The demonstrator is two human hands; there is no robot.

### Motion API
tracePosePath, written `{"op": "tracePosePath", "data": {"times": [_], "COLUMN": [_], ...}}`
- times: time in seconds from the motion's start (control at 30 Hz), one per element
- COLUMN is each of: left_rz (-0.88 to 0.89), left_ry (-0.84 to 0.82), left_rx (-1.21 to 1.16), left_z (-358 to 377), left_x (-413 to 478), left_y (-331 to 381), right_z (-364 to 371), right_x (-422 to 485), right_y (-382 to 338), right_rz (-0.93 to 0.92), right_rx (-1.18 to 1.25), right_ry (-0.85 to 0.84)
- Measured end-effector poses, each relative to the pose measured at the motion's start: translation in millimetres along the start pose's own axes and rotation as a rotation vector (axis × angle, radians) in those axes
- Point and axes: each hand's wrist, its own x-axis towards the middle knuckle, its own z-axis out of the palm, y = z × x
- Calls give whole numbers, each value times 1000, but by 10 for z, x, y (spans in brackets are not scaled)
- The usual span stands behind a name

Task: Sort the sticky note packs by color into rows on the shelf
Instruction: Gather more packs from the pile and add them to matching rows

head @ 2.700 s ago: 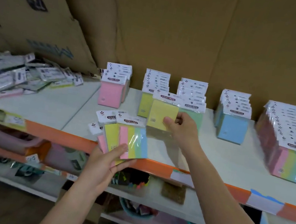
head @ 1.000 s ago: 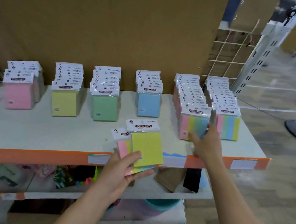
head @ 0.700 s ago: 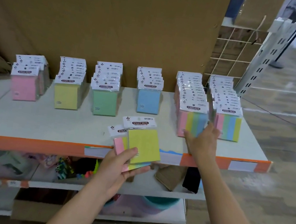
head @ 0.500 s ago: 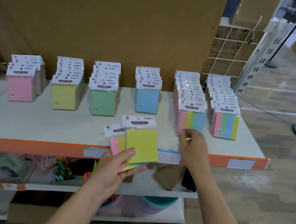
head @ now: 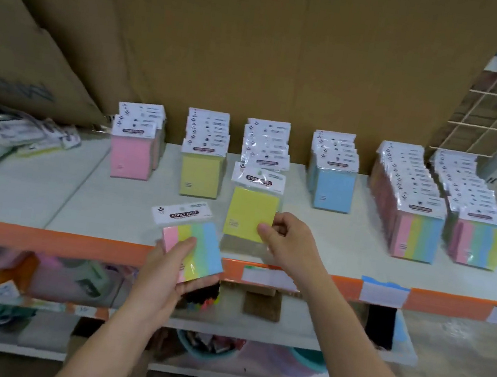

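Observation:
My right hand (head: 289,243) pinches a yellow sticky note pack (head: 250,211) by its lower right corner, held above the white shelf (head: 29,197) in front of the green row (head: 266,146). My left hand (head: 169,267) grips a multicolour striped pack (head: 195,246) at the shelf's front edge. Rows stand at the back: pink (head: 131,151), yellow (head: 202,165), blue (head: 333,181) and two multicolour rows (head: 413,219) (head: 475,235).
A heap of loose clear-wrapped packs (head: 7,133) lies at the shelf's left end. Cardboard (head: 262,45) backs the shelf. An orange rail with labels (head: 383,294) runs along the front. Lower shelves hold bins and mixed goods. A wire grid (head: 494,112) stands at right.
My right hand came back from the multicolour rows and took the yellow pack off the stack in my left hand, lifting it toward the rows. The camera turned left.

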Motion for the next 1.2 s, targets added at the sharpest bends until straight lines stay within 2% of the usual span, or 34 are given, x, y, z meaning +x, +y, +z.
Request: {"op": "tracePosePath", "data": {"times": [0.17,0.27,0.4,0.53,0.63,0.77,0.9,1.07,1.2], "left_rz": [27,36,39,50,83,162,208,117,138], "left_ry": [65,40,-22,-120,-175,-250,-351,-339,-358], "left_rx": [109,160,197,205,228,269,314,443,574], "left_z": [-687,-919,-1048,-1002,-868,-557,-62,674,1145], "left_x": [130,166,186,197,211,208,144,37,-53], "left_y": [240,323,367,346,298,156,-41,-325,-533], "right_z": [803,1156,1345,1344,1187,728,269,-368,-1006], "right_x": [492,676,774,672,369,-80,-366,-468,-497], "right_y": [-339,-452,-504,-554,-472,-297,-105,229,549], "right_rz": [-68,-89,-43,-19,-83,-71,-85,3,8], "right_rx": [-147,-286,-434,-439,-366,-52,-9,10,-70], "right_ry": [30,92,183,197,155,-42,-146,22,256]}}
